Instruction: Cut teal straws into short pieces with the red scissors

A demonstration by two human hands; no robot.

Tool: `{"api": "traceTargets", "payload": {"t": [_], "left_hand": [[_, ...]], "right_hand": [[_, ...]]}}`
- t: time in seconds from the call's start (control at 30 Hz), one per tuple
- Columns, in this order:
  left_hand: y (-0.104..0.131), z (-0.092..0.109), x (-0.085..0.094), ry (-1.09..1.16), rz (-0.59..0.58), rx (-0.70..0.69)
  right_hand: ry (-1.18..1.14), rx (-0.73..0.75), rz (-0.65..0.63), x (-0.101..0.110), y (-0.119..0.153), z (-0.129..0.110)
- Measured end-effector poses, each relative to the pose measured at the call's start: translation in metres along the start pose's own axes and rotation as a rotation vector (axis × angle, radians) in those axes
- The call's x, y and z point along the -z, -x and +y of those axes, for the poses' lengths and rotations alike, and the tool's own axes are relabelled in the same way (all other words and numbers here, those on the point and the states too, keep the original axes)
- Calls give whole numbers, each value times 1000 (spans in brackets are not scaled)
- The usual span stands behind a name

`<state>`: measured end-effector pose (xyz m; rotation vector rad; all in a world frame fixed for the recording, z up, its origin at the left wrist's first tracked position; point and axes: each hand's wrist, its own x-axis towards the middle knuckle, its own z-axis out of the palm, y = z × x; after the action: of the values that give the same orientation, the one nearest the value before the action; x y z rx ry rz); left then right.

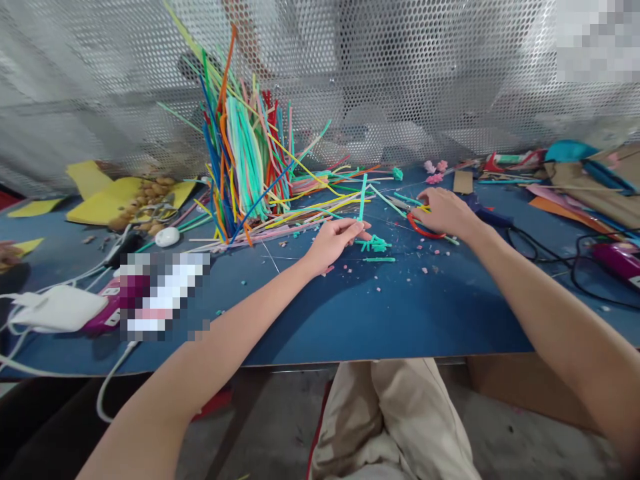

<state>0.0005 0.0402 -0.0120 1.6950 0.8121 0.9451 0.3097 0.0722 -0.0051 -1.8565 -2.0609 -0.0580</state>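
Blue counter (400,327), listed from the left as I see it: yellow sheets (90,212), with knobbly brown pieces (150,195); a white power adapter (63,308); a small white rounded case (167,237). Next, a thick standing bundle of fuzzy stems (245,160) in turquoise, pink, orange, blue, yellow and red, more lying loose about its foot. Left hand (334,245): thumb and fingers pinched together on one turquoise stem (363,197), near its lower end, the stem pointing upward over the counter; straight, slim, evenly fuzzy, bright green-blue. Just beside that hand, a small heap of short turquoise pieces (375,244), lying at various angles, and a single piece (380,259) lying flat, nearer the front edge. Right hand (445,208): palm down, fingers curled at the red-handled scissors (419,230); whether they grip, I cannot tell. Behind it, pink fuzzy clusters (435,179) and a tan card (463,182); farther right, an orange sheet (557,212) and a purple object (620,262).
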Motion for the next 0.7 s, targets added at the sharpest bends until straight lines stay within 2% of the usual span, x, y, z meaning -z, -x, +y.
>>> {"api": "traceTargets", "payload": {"t": [0.1, 0.2, 0.4, 0.53, 0.7], "left_hand": [[0, 0, 1, -10, -47, 24], [2, 2, -1, -39, -55, 27], [2, 2, 0, -54, -69, 45], [-2, -5, 2, 34, -9, 72], [-5, -10, 2, 137, 37, 81]], "right_hand": [[86, -43, -179, -7, -9, 31], [12, -98, -281, -7, -11, 41], [28, -85, -347, 2, -10, 31], [145, -108, -414, 5, -8, 19], [248, -125, -350, 12, -3, 4]]}}
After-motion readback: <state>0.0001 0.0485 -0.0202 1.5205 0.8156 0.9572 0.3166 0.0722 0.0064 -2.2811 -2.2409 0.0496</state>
